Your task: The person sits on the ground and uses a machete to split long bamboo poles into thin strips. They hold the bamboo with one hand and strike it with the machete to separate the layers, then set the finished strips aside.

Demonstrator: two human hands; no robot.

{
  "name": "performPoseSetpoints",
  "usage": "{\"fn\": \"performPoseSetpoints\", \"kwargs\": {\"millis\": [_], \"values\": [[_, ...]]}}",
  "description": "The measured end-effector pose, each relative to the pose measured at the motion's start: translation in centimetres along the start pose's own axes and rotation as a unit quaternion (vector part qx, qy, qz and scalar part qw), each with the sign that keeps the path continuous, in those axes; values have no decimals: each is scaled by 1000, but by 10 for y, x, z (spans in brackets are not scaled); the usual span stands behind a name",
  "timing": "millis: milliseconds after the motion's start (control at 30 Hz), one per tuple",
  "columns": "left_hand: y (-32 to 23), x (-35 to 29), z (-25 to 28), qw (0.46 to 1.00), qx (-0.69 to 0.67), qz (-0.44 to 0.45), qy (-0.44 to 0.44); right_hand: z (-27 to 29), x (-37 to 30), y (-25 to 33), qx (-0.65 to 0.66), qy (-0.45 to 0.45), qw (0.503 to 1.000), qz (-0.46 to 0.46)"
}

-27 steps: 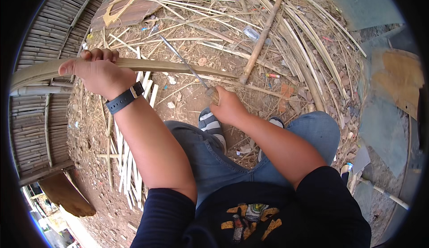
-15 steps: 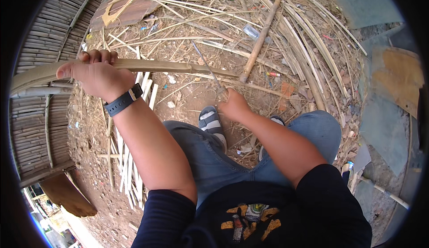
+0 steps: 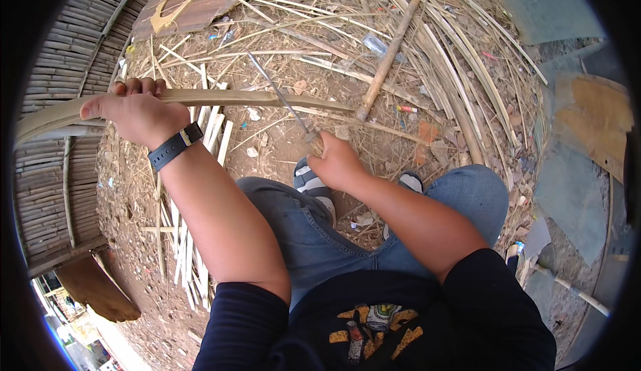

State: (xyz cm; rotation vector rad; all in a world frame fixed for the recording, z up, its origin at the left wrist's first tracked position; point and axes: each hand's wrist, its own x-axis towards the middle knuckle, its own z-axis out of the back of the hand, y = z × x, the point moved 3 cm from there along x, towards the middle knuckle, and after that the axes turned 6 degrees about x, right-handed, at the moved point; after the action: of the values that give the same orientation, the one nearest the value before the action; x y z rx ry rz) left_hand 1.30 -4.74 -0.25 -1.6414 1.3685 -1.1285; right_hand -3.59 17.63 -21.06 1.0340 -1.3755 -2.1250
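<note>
My left hand [image 3: 139,112] is wrapped round a long split bamboo strip [image 3: 224,98], which runs from the left edge across to the middle. Closed on the wooden handle of a long thin-bladed knife [image 3: 275,91] is my right hand [image 3: 335,160]. The blade points up and to the left, crossing the strip right of my left hand. Whether its edge bites into the bamboo I cannot tell. The strip's right end reaches near a thick bamboo pole [image 3: 392,54] on the ground.
Cut bamboo slats [image 3: 193,264] lie in a pile left of my legs, and more long strips [image 3: 461,84] are scattered ahead and to the right. A bamboo slat wall [image 3: 57,184] stands at the left. Grey sheets [image 3: 567,191] lie at the right; a plastic bottle [image 3: 376,45] lies ahead.
My right hand has moved slightly left with the knife, so the blade crosses the strip nearer my left hand. My left hand has shifted very slightly left, still gripping the strip.
</note>
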Motion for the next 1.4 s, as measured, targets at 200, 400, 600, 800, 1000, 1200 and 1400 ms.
{"fn": "performPoseSetpoints", "kwargs": {"millis": [200,400,600,800,1000,1200,1400], "values": [[0,-3,-3,1000,5,-4,0,-2,22,-62,-94,-93,991,5],[2,2,-1,1000,-5,-10,10,-5,8,-15,-40,2,999,4],[-2,-3,-3,1000,-1,7,-11,3,30,-87,-91,-72,992,-44],[0,-3,-2,1000,-10,-21,20,-2,17,-36,-49,-23,999,-6],[0,-1,-3,1000,-23,-9,8,5,37,-100,-123,-65,988,-64],[3,2,-4,997,-40,2,62,2,30,-61,-54,-49,997,-19],[2,0,-3,995,-46,4,86,19,38,-89,-148,-79,984,-57]]}}
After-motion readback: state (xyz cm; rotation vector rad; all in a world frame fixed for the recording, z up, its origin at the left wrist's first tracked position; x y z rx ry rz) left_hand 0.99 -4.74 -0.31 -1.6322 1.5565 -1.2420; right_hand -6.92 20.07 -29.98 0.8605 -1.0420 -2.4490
